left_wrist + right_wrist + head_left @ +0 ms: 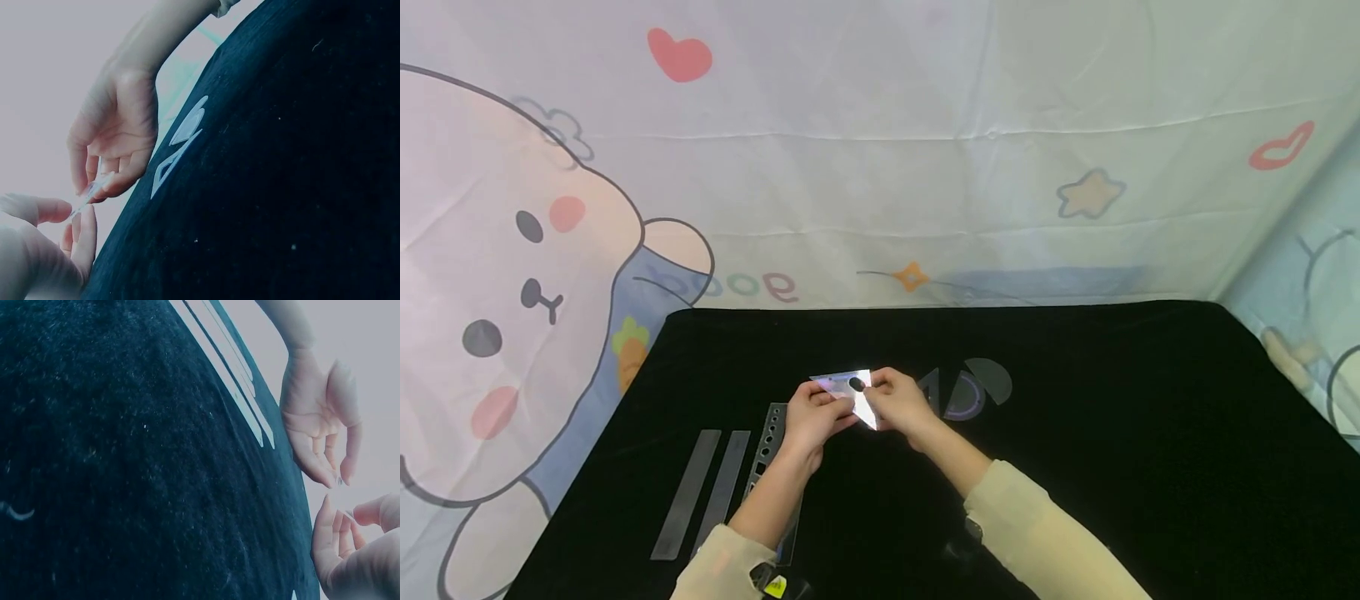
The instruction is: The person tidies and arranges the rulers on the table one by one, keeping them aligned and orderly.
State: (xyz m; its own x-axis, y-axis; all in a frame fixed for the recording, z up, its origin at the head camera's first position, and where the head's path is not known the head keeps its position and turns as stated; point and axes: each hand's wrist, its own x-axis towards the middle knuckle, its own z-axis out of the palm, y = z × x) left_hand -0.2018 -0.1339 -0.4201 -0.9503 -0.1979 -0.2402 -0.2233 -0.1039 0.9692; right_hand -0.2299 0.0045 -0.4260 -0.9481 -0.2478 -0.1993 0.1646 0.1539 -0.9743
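A clear, shiny set square (867, 410) with a dark-looking hole is held up above the black-covered table between both hands. My left hand (814, 422) pinches its left side between thumb and fingers. At its right edge, my right hand (902, 406) pinches it the same way. The left wrist view shows the set square (92, 191) nearly edge-on, with the fingertips of both hands close together on it. In the right wrist view it is washed out by the bright background and hard to make out.
On the black cloth (1112, 458) to the left lie two plain rulers (687, 496) and a stencil ruler (769, 437), partly behind the left forearm. Beyond the right hand lie another set square (931, 385), a protractor (964, 398) and a clear half-round piece (992, 379). A printed curtain (880, 192) hangs behind.
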